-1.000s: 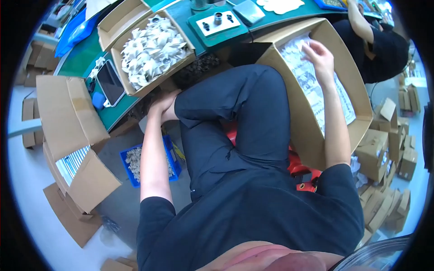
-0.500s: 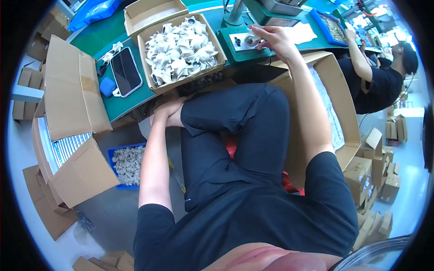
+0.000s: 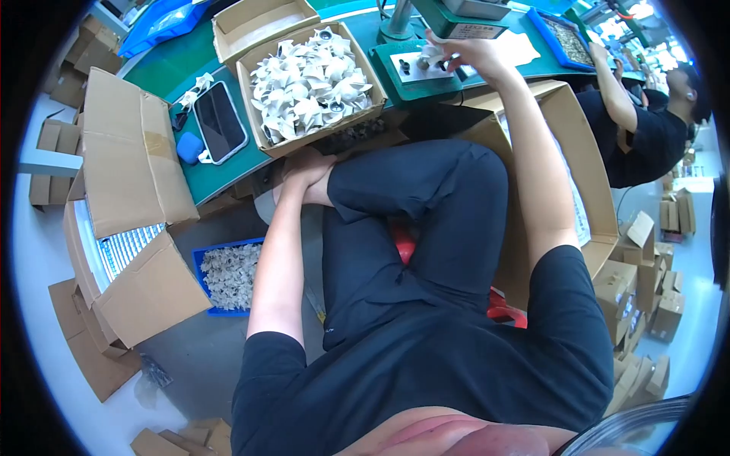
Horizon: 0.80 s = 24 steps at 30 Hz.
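Observation:
My right hand (image 3: 473,58) is just above the right end of a green press fixture (image 3: 414,90). Its fingers are bent together around a small white part (image 3: 433,55), mostly hidden by them. A pale plate (image 3: 413,73) with dark and grey round fittings lies on the fixture. Down by the bench edge, my left hand (image 3: 307,165) is closed around my bare ankle, its fingers partly hidden. Between the hands' areas, an open carton (image 3: 265,143) on the bench holds a heap of white bladed impellers (image 3: 310,85).
Left of the carton are a phone (image 3: 220,121) and a blue case (image 3: 190,147). A blue bin (image 3: 199,262) of small pale parts sits on the floor. Open cartons (image 3: 129,152) flank me on both sides. At right a co-worker (image 3: 646,137) sits by a blue tray (image 3: 561,39).
My right hand has shifted slightly up and right over the fixture, showing more of its plate. My left hand stays at my ankle. The whole view has shifted a little.

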### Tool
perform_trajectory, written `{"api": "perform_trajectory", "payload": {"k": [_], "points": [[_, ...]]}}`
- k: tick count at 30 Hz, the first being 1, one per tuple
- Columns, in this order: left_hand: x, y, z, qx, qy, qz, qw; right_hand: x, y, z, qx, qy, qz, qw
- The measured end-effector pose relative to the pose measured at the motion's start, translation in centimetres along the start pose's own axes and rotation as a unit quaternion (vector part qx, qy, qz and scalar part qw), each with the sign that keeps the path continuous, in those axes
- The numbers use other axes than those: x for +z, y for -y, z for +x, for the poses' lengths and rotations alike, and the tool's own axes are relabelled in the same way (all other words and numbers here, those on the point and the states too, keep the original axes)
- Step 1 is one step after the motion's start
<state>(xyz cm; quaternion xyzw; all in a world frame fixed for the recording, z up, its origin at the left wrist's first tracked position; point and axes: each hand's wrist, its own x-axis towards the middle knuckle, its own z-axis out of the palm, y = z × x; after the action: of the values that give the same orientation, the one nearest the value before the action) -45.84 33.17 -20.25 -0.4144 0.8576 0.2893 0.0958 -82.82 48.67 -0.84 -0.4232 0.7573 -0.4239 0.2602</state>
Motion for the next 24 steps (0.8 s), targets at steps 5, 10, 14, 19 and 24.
{"api": "perform_trajectory", "payload": {"k": [5, 10, 14, 19, 24], "points": [[-1.4, 1.2, -1.3, -0.084, 0.056, -0.017, 0.995, 3.4, -1.2, 2.1, -0.036, -0.196, -0.145, 0.969], [-0.4, 1.4, -0.5, -0.023, 0.001, 0.012, 1.000, 1.1, -6.5, 5.6, -0.204, -0.216, -0.388, 0.873], [0.0, 2.8, -1.9, -0.019, -0.064, 0.013, 0.998, 2.4, -5.7, 3.0, -0.247, -0.161, -0.351, 0.889], [-1.6, 1.9, -1.5, -0.023, -0.048, -0.022, 0.998, 5.2, 0.9, -3.8, -0.173, -0.135, 0.092, 0.971], [-0.2, 3.6, -0.8, 0.019, -0.103, 0.011, 0.994, 8.9, 3.5, -6.1, -0.248, -0.335, 0.004, 0.909]]}}
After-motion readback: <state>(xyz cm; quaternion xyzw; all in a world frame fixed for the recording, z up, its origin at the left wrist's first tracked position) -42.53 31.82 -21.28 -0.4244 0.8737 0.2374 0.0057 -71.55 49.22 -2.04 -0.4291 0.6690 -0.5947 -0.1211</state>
